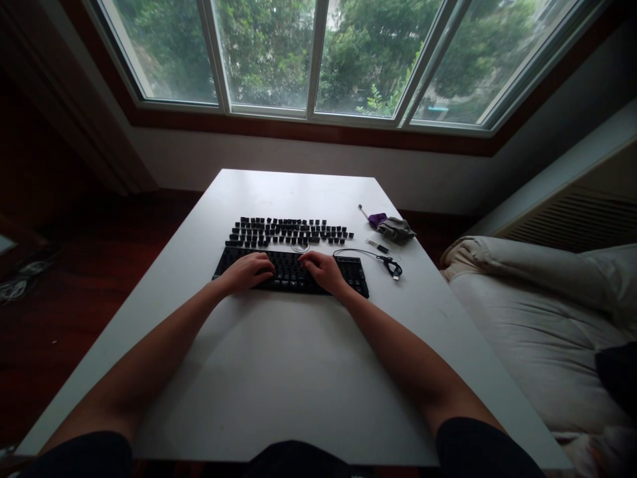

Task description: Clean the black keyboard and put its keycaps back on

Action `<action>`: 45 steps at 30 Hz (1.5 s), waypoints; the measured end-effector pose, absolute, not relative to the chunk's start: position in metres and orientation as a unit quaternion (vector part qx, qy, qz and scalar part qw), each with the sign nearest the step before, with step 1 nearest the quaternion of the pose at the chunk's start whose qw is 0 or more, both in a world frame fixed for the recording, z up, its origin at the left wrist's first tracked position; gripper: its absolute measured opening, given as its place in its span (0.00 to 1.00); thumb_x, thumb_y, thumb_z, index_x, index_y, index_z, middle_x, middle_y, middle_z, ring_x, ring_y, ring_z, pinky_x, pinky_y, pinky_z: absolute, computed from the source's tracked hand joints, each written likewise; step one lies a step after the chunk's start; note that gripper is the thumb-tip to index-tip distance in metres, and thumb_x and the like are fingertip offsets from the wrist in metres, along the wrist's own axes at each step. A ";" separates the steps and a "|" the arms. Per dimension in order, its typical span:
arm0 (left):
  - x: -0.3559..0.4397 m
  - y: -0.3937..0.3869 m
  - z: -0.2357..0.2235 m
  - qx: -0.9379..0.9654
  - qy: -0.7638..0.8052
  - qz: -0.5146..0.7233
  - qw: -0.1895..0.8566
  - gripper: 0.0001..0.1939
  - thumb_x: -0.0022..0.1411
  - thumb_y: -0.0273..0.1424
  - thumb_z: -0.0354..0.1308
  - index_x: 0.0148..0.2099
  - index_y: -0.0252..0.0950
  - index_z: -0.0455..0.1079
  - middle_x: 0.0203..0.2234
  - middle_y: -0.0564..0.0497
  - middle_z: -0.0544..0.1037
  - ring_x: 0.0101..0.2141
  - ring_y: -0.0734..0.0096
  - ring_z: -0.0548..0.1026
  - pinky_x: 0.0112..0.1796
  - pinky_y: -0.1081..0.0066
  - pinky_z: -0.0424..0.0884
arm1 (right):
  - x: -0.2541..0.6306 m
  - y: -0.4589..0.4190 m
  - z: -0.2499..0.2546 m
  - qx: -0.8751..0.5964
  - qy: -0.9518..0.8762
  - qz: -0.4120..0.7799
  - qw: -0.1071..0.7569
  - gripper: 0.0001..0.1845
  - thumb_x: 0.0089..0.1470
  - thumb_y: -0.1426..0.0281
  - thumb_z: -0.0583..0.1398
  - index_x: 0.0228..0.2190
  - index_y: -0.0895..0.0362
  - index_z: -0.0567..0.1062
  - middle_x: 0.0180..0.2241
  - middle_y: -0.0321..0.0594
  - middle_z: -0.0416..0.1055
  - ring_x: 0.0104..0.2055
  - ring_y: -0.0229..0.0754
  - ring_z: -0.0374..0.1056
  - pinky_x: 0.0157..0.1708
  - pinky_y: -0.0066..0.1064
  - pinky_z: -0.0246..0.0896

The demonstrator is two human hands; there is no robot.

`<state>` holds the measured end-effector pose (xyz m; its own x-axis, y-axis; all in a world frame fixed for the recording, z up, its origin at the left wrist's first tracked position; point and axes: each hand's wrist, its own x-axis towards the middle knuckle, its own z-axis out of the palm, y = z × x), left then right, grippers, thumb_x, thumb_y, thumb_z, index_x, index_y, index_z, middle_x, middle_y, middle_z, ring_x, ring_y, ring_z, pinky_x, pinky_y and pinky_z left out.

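A black computer keyboard [286, 282] lies across the middle of the white table, with both my hands on it. My left hand [249, 271] rests on its left part, fingers stretched over the keys and holding nothing. My right hand [323, 269] is over the keys right of the middle, thumb and fingertips close together; whatever may be between them is too small to make out. Behind the keyboard, loose black keycaps [286, 232] are laid out in rows. Between them and the keyboard lies a thin wire loop [300, 247], partly seen near my right fingertips.
Right of the keyboard lie a coiled black USB cable [392, 267], a small black-handled tool [378, 245], a grey cloth [397, 230], a purple cloth [377, 220] and a thin stick [363, 211]. A light-covered sofa [517, 332] stands beside the white table [279, 385].
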<state>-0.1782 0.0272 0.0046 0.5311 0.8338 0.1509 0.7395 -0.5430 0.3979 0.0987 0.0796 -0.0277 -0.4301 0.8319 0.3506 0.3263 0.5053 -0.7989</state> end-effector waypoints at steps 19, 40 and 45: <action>-0.178 0.028 -0.001 0.840 0.479 0.199 0.158 0.10 0.67 0.38 0.58 0.44 0.39 0.75 0.41 0.48 0.77 0.42 0.63 0.75 0.44 0.66 0.71 | 0.099 0.080 -0.027 -0.370 -0.778 0.333 0.383 0.12 0.58 0.70 0.57 0.38 0.53 0.81 0.32 0.37 0.79 0.35 0.42 0.73 0.37 0.31 0.64; -0.175 0.024 0.004 0.852 0.456 0.189 0.177 0.10 0.63 0.35 0.60 0.45 0.39 0.75 0.41 0.48 0.78 0.42 0.63 0.75 0.44 0.67 0.70 | 0.099 0.081 -0.028 -0.370 -0.782 0.326 0.380 0.11 0.58 0.70 0.59 0.38 0.54 0.81 0.33 0.37 0.79 0.35 0.42 0.73 0.38 0.30 0.64; -0.176 0.024 0.001 0.848 0.449 0.206 0.192 0.11 0.63 0.34 0.60 0.47 0.39 0.75 0.42 0.48 0.78 0.44 0.62 0.75 0.47 0.65 0.70 | 0.099 0.081 -0.028 -0.367 -0.785 0.326 0.379 0.11 0.58 0.70 0.58 0.38 0.54 0.81 0.34 0.37 0.79 0.36 0.42 0.73 0.38 0.30 0.65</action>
